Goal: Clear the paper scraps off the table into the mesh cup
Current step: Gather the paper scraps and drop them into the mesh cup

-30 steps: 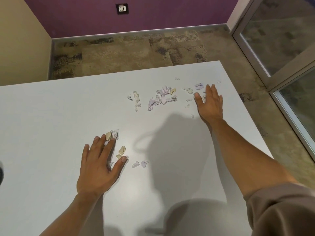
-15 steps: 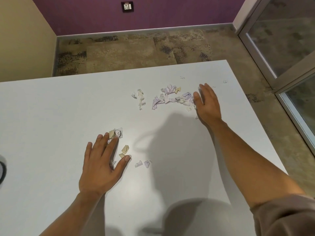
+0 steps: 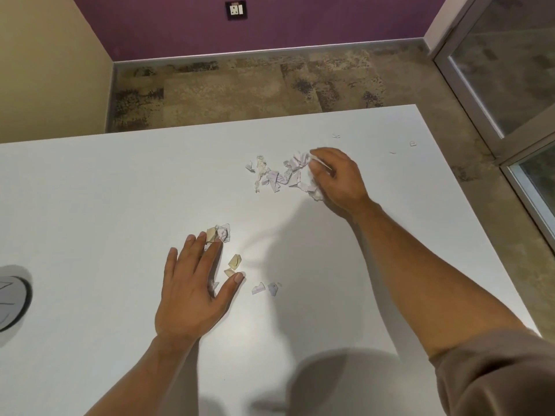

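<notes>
A pile of white and lilac paper scraps [image 3: 279,175] lies far on the white table [image 3: 90,205]. My right hand [image 3: 339,181] is at the pile's right side, its fingers curled round a bunch of those scraps. My left hand [image 3: 192,292] lies flat on the table nearer me, with straight fingertips touching a small tan and white clump [image 3: 222,232]. Beside its thumb lie tan pieces [image 3: 234,261], and two small white bits [image 3: 264,288] sit further right. A round dark-rimmed thing [image 3: 12,298], perhaps the mesh cup, is cut off at the left edge.
A few tiny stray scraps [image 3: 413,143] lie near the table's far right corner. Beyond the far edge of the table is patterned carpet [image 3: 240,88], and a glass door [image 3: 510,70] stands to the right.
My right hand slid left, pushing the right-hand scraps into the pile, and its flat fingers have curled round them. My left hand has stayed flat in place.
</notes>
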Tool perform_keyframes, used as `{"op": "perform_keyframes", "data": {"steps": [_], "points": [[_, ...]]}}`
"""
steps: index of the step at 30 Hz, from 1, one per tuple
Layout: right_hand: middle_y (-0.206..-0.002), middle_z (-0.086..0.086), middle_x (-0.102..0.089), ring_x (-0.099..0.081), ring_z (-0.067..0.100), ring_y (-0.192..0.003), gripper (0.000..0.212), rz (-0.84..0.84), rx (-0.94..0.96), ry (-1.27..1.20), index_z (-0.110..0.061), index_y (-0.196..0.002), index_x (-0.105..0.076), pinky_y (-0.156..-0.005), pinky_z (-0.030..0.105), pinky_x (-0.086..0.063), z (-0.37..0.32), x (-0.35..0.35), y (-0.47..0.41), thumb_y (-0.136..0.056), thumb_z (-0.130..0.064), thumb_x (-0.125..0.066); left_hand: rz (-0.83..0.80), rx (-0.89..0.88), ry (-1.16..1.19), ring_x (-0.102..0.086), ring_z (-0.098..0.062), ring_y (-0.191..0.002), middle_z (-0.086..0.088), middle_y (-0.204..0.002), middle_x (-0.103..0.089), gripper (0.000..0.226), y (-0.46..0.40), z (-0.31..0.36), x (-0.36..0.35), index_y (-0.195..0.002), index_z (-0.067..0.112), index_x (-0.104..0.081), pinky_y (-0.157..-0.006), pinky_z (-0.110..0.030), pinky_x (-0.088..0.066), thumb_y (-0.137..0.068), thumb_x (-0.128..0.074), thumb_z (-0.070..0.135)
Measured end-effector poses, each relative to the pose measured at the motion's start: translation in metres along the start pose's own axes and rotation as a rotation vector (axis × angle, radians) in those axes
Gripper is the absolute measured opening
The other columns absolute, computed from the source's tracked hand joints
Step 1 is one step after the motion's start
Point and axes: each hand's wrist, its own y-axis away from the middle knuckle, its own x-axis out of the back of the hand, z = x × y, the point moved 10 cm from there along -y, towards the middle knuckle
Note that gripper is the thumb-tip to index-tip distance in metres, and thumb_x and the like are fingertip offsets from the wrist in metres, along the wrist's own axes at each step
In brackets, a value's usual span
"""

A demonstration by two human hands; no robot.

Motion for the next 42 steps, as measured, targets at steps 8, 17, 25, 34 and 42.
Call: {"op": "perform_keyframes", "data": {"steps": [8, 17, 25, 34, 42], "points": [[-0.158, -0.003, -0.027, -0.016, 0.007, -0.147, 0.053, -0.503, 0.134, 0.255, -0.023, -0.147, -0.038, -0.121, 0.032, -0.002, -0.051, -0.084, 0.006, -0.099, -0.045, -0.043, 0.000, 0.009, 0.004, -0.022, -0.019, -0.148, 0.001, -0.155, -0.034, 0.068, 0.001, -0.004, -0.002, -0.141, 0.030, -0.043, -0.120, -0.046, -0.014, -0.087, -0.041, 0.071], [-0.155, 0.000, -0.035, -0.029, 0.012, -0.142, 0.057, -0.328, 0.087, 0.209, -0.018, -0.147, -0.037, -0.118, 0.036, -0.023, -0.071, -0.081, 0.002, -0.100, -0.049, -0.037, 0.003, 0.003, 0.009, -0.025, -0.021, -0.146, 0.000, -0.153, -0.034, 0.066, 0.000, -0.001, 0.000, -0.139, 0.028, -0.042, -0.119, -0.048, -0.017, -0.087, -0.043, 0.070], [-0.161, -0.007, -0.016, -0.006, 0.008, -0.148, 0.058, -0.590, 0.263, 0.454, -0.023, -0.152, -0.023, -0.121, 0.037, 0.003, -0.084, -0.141, 0.024, -0.101, -0.051, -0.025, -0.025, 0.024, 0.002, -0.025, -0.021, -0.146, 0.000, -0.154, -0.034, 0.072, 0.000, 0.001, 0.002, -0.141, 0.022, -0.043, -0.120, -0.047, -0.014, -0.087, -0.041, 0.069], [-0.145, -0.001, -0.049, -0.030, 0.008, -0.142, 0.044, -0.214, 0.157, 0.088, -0.018, -0.134, -0.055, -0.119, 0.033, -0.018, -0.076, -0.040, 0.036, -0.100, -0.039, -0.038, -0.006, 0.010, -0.003, -0.027, -0.021, -0.145, -0.001, -0.152, -0.036, 0.070, -0.001, 0.002, 0.002, -0.138, 0.022, -0.045, -0.119, -0.046, -0.016, -0.086, -0.044, 0.069], [-0.158, 0.000, -0.026, -0.013, 0.009, -0.148, 0.068, -0.164, -0.101, 0.384, -0.017, -0.151, -0.028, -0.121, 0.028, -0.002, 0.015, 0.004, 0.091, -0.098, -0.059, -0.018, -0.021, 0.019, -0.019, -0.027, -0.021, -0.145, -0.001, -0.151, -0.038, 0.072, 0.000, 0.003, 0.001, -0.138, 0.020, -0.046, -0.119, -0.045, -0.015, -0.087, -0.041, 0.070]]}}
